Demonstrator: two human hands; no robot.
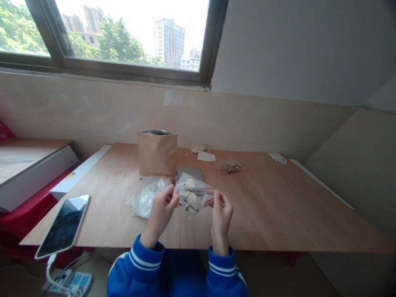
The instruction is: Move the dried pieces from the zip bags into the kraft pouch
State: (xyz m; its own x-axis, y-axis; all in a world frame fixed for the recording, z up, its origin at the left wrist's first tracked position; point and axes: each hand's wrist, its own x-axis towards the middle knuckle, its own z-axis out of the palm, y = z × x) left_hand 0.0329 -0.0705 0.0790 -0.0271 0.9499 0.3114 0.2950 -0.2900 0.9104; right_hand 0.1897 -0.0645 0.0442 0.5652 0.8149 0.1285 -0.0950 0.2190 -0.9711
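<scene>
My left hand (162,210) and my right hand (222,214) both pinch the top edge of a small clear zip bag (193,193) with a red seal strip, held just above the wooden table (274,213). Pale lumps sit inside the bag. The fingers of both hands are closed on the bag's two ends. Behind it lies a small dark scale-like pad (190,173), and a brown paper stand-up pouch (157,154) stands open at the top. A heap of clear plastic bags (146,195) lies left of my left hand.
A phone (64,224) on a white cable lies at the table's left front corner. Another small filled bag (230,167) and paper scraps (205,156) lie toward the back. A white box (26,176) sits left, and a power strip (68,283) lies on the floor.
</scene>
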